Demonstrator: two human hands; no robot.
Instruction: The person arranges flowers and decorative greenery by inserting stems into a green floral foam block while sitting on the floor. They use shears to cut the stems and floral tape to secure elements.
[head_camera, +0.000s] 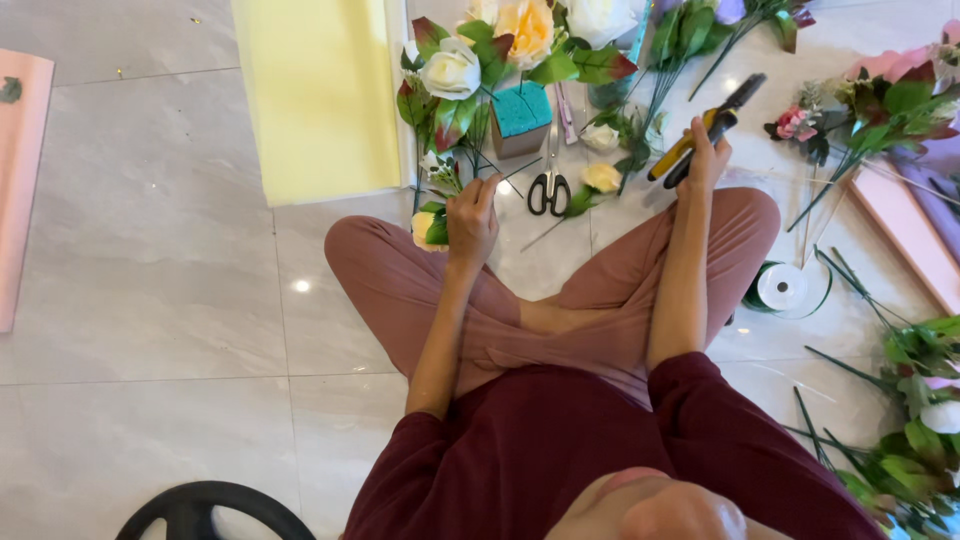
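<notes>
I sit cross-legged on a tiled floor. My left hand (471, 216) grips a thin green stem of an artificial flower (430, 228) with a yellow bud and leaves beside my knee. My right hand (705, 155) holds yellow-handled black pliers (705, 128), raised above my right knee. In front of me stands a teal foam block (521, 110) with white (451, 72) and peach roses (528, 30) stuck around it. Black-handled scissors (549, 180) lie on the floor between my hands.
A yellow paper sheet (320, 95) lies at the far left of the flowers, pink sheets at both edges. A white ribbon spool (782, 287) sits by my right knee. Loose stems and flowers (915, 400) crowd the right side. A black round object (215, 510) is at bottom left.
</notes>
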